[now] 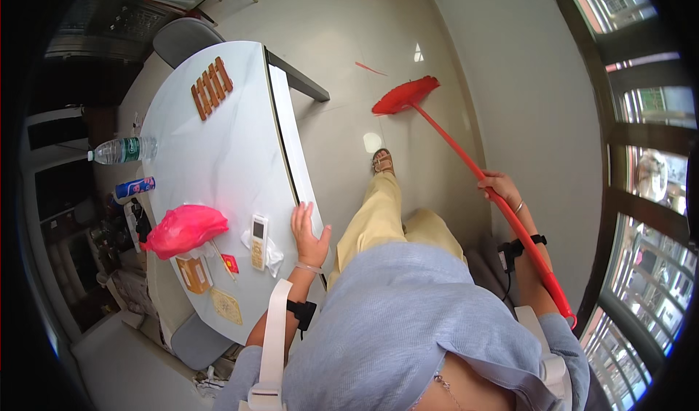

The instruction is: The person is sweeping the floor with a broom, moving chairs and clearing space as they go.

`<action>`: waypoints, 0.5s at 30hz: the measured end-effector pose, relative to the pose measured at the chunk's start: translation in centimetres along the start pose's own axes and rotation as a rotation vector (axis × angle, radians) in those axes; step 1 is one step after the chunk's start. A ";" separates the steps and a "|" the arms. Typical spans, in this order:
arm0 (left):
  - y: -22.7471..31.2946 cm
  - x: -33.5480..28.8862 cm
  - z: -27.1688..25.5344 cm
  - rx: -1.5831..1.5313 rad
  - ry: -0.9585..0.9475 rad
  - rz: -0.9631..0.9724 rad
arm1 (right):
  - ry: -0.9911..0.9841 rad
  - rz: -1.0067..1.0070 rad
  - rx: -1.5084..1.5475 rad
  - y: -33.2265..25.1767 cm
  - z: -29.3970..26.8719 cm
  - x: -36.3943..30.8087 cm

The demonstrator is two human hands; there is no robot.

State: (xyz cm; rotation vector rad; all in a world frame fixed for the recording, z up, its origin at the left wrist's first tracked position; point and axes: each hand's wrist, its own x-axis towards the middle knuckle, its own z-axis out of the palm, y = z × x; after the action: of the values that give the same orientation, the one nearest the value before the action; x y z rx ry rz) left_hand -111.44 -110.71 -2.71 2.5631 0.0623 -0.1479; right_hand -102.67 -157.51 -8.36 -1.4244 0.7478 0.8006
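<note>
A red broom (466, 160) slants across the right side, its wide head on the shiny floor beyond my sandalled foot. My right hand (501, 188) is wrapped round its handle about midway, and the handle's end reaches back past my forearm. On the left, my left hand (310, 234) is at the edge of the white marbled table (226, 149), fingers stretched and holding nothing. Nearest to it on the tabletop are a white remote control (258, 242) and a crumpled white tissue (274, 257). A thin red strip (371, 69) lies on the floor left of the broom head.
The table also bears a wooden slatted trivet (212, 88), a plastic water bottle (124, 150), a blue can (136, 187), a pink plastic bag (188, 230) and a brown box (194, 273). A grey chair (188, 41) stands behind it. A wall (524, 83) and barred windows run along the right.
</note>
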 end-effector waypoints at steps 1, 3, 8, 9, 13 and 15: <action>0.7 2.0 -0.3 -0.099 0.012 0.017 | 0.004 0.001 -0.013 -2.4 1.1 1.9; 1.6 5.9 -1.5 -0.262 -0.112 -0.060 | -0.054 -0.039 -0.039 -7.1 3.3 6.2; 1.8 14.5 -3.1 -0.408 -0.310 0.040 | -0.113 -0.083 -0.057 -17.6 8.7 9.6; 1.9 16.3 -3.2 -0.410 -0.310 0.037 | -0.115 -0.096 -0.031 -18.8 9.0 9.6; 3.7 24.0 -1.2 -0.402 -0.386 0.149 | -0.111 -0.033 -0.027 -20.1 7.9 6.8; 5.8 27.5 0.6 -0.341 -0.488 0.216 | -0.092 0.003 -0.044 -19.8 7.9 7.5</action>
State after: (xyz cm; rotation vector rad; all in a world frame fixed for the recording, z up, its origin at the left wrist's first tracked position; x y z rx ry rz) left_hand -83.76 -115.55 -3.39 2.1140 -0.3425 -0.6166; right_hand -82.20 -149.11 -3.64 -1.4164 0.6647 0.8837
